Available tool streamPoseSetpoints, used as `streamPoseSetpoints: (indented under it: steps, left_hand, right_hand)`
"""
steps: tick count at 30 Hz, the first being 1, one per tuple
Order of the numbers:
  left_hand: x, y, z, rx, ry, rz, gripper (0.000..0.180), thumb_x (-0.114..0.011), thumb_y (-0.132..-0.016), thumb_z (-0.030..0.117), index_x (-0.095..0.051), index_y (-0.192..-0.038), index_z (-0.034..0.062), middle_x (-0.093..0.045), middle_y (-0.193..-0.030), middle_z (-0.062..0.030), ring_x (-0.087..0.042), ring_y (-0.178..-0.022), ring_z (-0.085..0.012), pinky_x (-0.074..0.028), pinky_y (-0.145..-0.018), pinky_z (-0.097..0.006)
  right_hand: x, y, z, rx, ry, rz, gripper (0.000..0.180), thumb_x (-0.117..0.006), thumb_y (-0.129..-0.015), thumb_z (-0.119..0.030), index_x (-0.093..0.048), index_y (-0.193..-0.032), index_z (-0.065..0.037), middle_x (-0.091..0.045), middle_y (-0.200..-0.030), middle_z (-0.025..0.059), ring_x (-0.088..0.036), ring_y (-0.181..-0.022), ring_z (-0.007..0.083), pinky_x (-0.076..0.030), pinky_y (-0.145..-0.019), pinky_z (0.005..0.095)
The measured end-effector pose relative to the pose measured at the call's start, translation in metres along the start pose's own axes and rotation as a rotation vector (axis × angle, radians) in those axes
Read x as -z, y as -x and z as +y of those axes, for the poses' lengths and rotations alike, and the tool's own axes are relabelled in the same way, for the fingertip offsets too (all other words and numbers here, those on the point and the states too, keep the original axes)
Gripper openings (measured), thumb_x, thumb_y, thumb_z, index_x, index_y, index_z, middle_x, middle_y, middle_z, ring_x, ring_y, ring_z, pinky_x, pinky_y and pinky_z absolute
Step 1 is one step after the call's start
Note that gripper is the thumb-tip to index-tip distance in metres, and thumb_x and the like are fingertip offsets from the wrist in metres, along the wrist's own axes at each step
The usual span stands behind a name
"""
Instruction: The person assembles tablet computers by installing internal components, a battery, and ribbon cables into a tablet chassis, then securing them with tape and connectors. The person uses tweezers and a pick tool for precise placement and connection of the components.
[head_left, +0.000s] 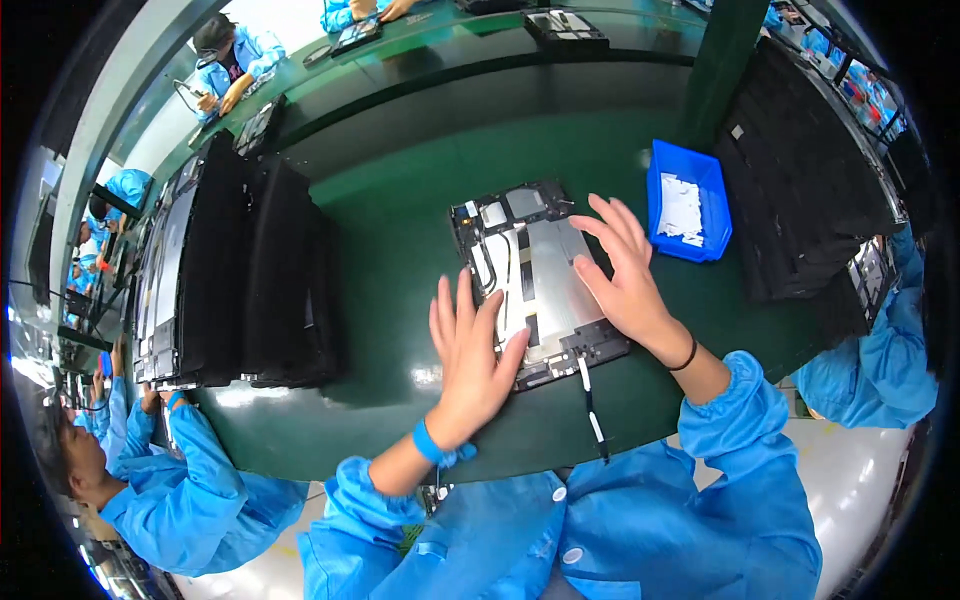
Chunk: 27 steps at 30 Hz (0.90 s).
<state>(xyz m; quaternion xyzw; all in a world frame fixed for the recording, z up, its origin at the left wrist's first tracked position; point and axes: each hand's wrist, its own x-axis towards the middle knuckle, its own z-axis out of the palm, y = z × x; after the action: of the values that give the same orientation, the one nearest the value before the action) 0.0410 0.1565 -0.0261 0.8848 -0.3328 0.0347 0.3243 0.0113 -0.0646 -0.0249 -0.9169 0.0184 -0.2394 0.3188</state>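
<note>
An opened tablet-like device (pixel 560 275) lies on the green table in front of me, its silver metal plate, black frame and thin dark cables exposed. My left hand (pixel 470 350) rests along its left side with the fingers spread, partly covering the edge. On the other side, my right hand (pixel 625 275) reaches over the right edge, fingers apart and fingertips near the upper right corner. Whether those fingertips touch the device I cannot tell. From the device's near edge a thin white-and-black strip (pixel 592 405) extends toward me.
To the right stands a blue bin (pixel 720 215) holding small white pieces. Tall stacks of black trays (pixel 290 270) rise at the left, and more black trays (pixel 800 190) at the right. A green post (pixel 722 75) stands behind the bin. Co-workers in blue sit nearby.
</note>
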Motion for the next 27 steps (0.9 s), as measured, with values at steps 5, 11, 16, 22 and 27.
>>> streamPoseSetpoints:
  steps: [5, 11, 16, 22, 27]
  left_hand:
    - [-0.013, -0.028, -0.007, -0.097, 0.106, 0.084, 0.027, -0.071, -0.08, 0.022, -0.066, -0.104, 0.0096, -0.041, -0.142, -0.0195, -0.022, -0.139, -0.0436, -0.012, -0.112, -0.055]
    - [-0.004, -0.006, -0.019, -0.612, -0.118, 0.333, 0.018, -0.08, -0.064, 0.017, -0.067, -0.075, 0.0235, -0.065, -0.09, 0.0053, -0.057, -0.1, -0.0194, -0.029, -0.101, -0.044]
    - [0.005, -0.009, -0.016, -0.755, -0.168, 0.361, 0.007, -0.072, -0.07, 0.019, -0.069, -0.076, 0.0227, -0.063, -0.083, 0.0092, -0.061, -0.085, -0.0102, -0.026, -0.101, -0.04]
    - [0.005, -0.009, -0.019, -0.751, -0.194, 0.389, 0.008, -0.071, -0.071, 0.02, -0.064, -0.07, 0.0231, -0.063, -0.083, 0.0092, -0.058, -0.082, -0.0093, -0.028, -0.1, -0.04]
    - [0.002, -0.01, -0.02, -0.715, -0.249, 0.373, 0.012, -0.071, -0.07, 0.019, -0.06, -0.069, 0.0235, -0.063, -0.085, 0.0091, -0.056, -0.079, -0.0095, -0.03, -0.098, -0.038]
  right_hand:
    - [0.008, 0.001, -0.014, 0.043, 0.005, 0.049, 0.034, -0.064, -0.08, -0.014, -0.06, -0.113, -0.011, -0.045, -0.136, 0.0124, -0.031, -0.135, 0.0337, -0.024, -0.107, 0.0467]
    - [0.01, 0.004, -0.022, 0.231, -0.147, -0.158, 0.015, -0.067, -0.079, -0.015, -0.065, -0.092, -0.01, -0.064, -0.099, 0.006, -0.055, -0.109, 0.0263, -0.034, -0.097, 0.0417]
    - [0.006, 0.01, -0.026, 0.229, -0.343, -0.405, 0.018, -0.07, -0.078, -0.012, -0.067, -0.095, -0.008, -0.066, -0.095, 0.0046, -0.062, -0.096, 0.0218, -0.042, -0.089, 0.0356]
    - [0.006, 0.01, -0.026, 0.218, -0.408, -0.451, 0.02, -0.071, -0.078, -0.016, -0.067, -0.096, -0.009, -0.067, -0.092, 0.0052, -0.063, -0.092, 0.0231, -0.045, -0.083, 0.0362]
    - [0.003, 0.008, -0.026, 0.255, -0.396, -0.418, 0.018, -0.072, -0.076, -0.021, -0.068, -0.091, -0.011, -0.068, -0.085, 0.0025, -0.063, -0.088, 0.022, -0.044, -0.081, 0.0358]
